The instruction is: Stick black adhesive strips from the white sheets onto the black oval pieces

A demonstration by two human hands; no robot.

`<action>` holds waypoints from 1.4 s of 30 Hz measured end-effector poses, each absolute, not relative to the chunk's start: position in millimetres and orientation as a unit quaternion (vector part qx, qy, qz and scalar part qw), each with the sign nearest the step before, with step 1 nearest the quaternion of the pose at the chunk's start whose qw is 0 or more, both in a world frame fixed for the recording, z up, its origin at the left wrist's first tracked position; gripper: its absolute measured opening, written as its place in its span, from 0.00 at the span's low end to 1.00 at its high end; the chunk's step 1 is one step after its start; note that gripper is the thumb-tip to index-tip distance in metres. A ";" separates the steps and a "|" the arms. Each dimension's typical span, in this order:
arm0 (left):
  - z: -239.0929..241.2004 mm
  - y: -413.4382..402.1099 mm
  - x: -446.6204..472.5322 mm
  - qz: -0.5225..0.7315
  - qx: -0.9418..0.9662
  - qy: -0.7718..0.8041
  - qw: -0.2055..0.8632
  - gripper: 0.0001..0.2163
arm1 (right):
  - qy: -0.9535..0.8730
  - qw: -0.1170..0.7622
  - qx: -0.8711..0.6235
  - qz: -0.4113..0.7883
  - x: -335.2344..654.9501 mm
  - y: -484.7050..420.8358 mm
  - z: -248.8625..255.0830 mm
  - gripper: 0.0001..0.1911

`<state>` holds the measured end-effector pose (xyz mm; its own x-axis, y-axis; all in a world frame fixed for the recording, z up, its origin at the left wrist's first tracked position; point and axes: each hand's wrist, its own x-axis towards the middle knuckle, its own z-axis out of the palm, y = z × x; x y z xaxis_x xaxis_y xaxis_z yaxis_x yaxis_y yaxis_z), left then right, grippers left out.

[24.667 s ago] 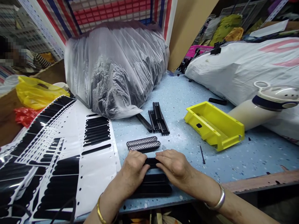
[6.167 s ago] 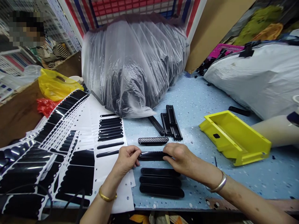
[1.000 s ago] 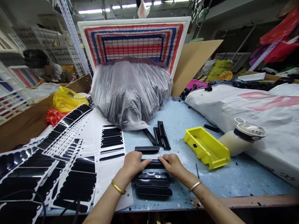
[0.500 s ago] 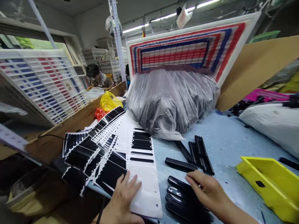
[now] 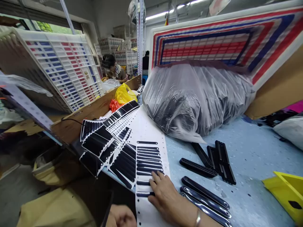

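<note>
The person's right hand (image 5: 167, 192) lies with loosely spread, unclenched fingers over the right ends of the lower glossy black round-ended strips (image 5: 143, 183) on a long white sheet (image 5: 150, 214), while the left hand (image 5: 121, 216) is blurred at the lower edge, its fingers curled, and whether they grasp anything cannot be told. To the right of the sheet, on the speckled light-blue surface (image 5: 251, 205), three long glossy black round-ended pieces (image 5: 205, 201) lie side by side, nearer the person than a black lattice-patterned bar (image 5: 198, 167).

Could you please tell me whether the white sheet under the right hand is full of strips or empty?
Partly full: the white sheet carries black strips, but its near end is bare.
</note>
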<state>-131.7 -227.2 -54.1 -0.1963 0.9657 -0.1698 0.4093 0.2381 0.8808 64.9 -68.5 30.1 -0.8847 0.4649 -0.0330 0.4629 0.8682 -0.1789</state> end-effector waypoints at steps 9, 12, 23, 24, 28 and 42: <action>-31.5 -196.5 -94.7 0.577 0.153 0.609 0.522 0.23 | -0.973 0.066 -0.215 0.049 80.5 -122.8 -57.0 0.22; -12.7 -195.5 -84.9 0.619 0.093 0.570 0.532 0.20 | -0.967 0.157 -0.199 0.038 89.6 -126.1 -45.8 0.14; 45.2 -165.4 -78.6 0.609 0.274 0.540 0.512 0.07 | -0.884 0.380 -0.246 0.120 77.9 -109.6 20.2 0.15; 49.4 -161.2 -78.5 0.601 0.306 0.538 0.505 0.06 | -0.874 0.393 -0.253 0.133 77.6 -109.6 18.9 0.17; 58.1 -148.3 -79.0 0.564 0.374 0.509 0.532 0.07 | -0.852 0.322 -0.318 0.263 79.7 -103.4 34.7 0.17; 25.4 -65.5 -125.0 0.514 0.419 0.664 0.344 0.12 | -0.704 0.441 -0.455 0.320 133.0 -6.0 69.9 0.20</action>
<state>-125.0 -65.5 25.4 -0.4115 0.9110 -0.0264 0.2022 0.1195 0.9720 133.0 -6.0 69.9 -0.1966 0.9236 0.3291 0.3583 0.3801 -0.8527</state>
